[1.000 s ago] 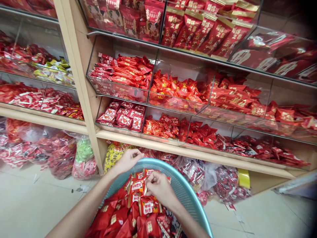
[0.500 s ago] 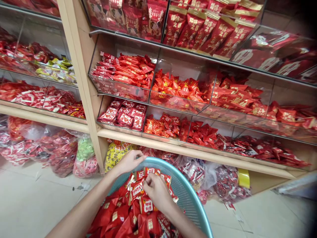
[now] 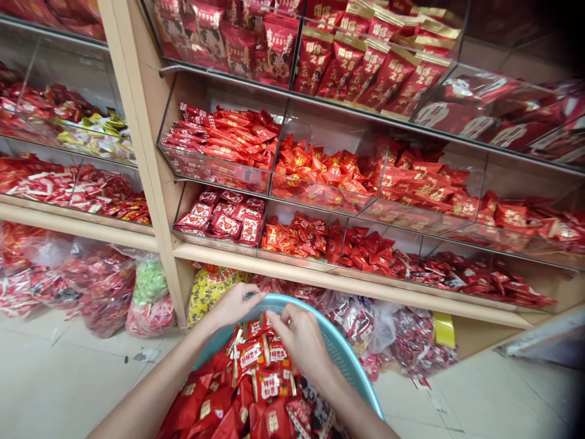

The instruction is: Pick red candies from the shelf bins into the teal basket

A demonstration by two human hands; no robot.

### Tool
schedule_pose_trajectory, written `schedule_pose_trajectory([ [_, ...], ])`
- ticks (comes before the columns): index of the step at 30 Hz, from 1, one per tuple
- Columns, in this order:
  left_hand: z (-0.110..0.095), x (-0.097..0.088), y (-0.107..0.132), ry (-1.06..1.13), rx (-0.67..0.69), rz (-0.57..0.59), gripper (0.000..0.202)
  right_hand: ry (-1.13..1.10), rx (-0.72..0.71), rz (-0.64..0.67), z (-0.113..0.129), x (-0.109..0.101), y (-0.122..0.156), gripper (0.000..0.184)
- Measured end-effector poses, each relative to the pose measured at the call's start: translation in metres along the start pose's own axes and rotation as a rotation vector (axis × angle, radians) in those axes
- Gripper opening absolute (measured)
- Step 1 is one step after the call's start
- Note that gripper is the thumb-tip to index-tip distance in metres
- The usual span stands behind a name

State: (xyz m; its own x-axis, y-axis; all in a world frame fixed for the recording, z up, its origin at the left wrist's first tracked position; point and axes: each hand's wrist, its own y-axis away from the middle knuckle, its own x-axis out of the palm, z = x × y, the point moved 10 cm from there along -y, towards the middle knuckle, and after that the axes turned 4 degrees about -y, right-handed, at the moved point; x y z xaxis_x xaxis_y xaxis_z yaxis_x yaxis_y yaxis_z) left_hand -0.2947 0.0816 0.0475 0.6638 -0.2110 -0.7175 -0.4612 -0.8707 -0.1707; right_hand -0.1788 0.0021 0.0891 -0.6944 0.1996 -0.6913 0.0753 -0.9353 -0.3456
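Observation:
A teal plastic basket (image 3: 354, 360) stands in front of me, heaped with red wrapped sweets (image 3: 223, 396). At its far left rim is my left hand (image 3: 235, 305), fingers bent round the rim and thumb on the inner side. Over the sweets near the far side hovers my right hand (image 3: 301, 338), its fingers curled and thumb pointing left above small red-and-gold packets (image 3: 251, 353). Whatever lies between those fingertips is hidden. A packet with a white label (image 3: 274, 385) lies face up below the right hand.
Wooden shelves (image 3: 274, 262) with clear-fronted bins of red sweets (image 3: 324, 167) rise just beyond the basket. Under the lowest board sit plastic bags of sweets (image 3: 107, 292), a yellow-wrapped bag (image 3: 212, 289) and a yellow tape roll (image 3: 444, 330). Tiled floor (image 3: 439, 396) lies on both sides.
My right hand has moved slightly up and away over the packets, uncovering more of the labelled ones. My left hand stays at the rim. The view has shifted slightly.

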Motion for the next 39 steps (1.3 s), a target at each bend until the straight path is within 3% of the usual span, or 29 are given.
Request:
schedule_pose_trajectory([
  [4, 0.001, 0.000, 0.000, -0.014, 0.000, 0.013, 0.044, 0.074, -0.052, -0.103, -0.003, -0.048, -0.047, 0.034],
  [6, 0.001, -0.001, 0.001, -0.029, -0.006, 0.014, 0.044, 0.176, -0.072, -0.155, -0.012, -0.069, -0.074, 0.025],
  [9, 0.000, -0.003, 0.001, -0.036, -0.008, 0.000, 0.044, 0.454, 0.075, -0.122, -0.042, -0.084, -0.110, 0.015],
  [13, -0.001, -0.004, 0.002, -0.014, -0.014, -0.013, 0.044, 0.703, 0.256, 0.005, -0.074, -0.082, -0.139, 0.021],
  [21, 0.001, -0.006, 0.003, -0.017, -0.042, -0.013, 0.042, 0.768, 0.384, 0.128, -0.100, -0.063, -0.165, 0.030],
  [39, 0.000, -0.007, 0.005, 0.021, -0.034, -0.018, 0.040, 0.872, 0.316, 0.267, -0.098, -0.048, -0.172, 0.028],
])
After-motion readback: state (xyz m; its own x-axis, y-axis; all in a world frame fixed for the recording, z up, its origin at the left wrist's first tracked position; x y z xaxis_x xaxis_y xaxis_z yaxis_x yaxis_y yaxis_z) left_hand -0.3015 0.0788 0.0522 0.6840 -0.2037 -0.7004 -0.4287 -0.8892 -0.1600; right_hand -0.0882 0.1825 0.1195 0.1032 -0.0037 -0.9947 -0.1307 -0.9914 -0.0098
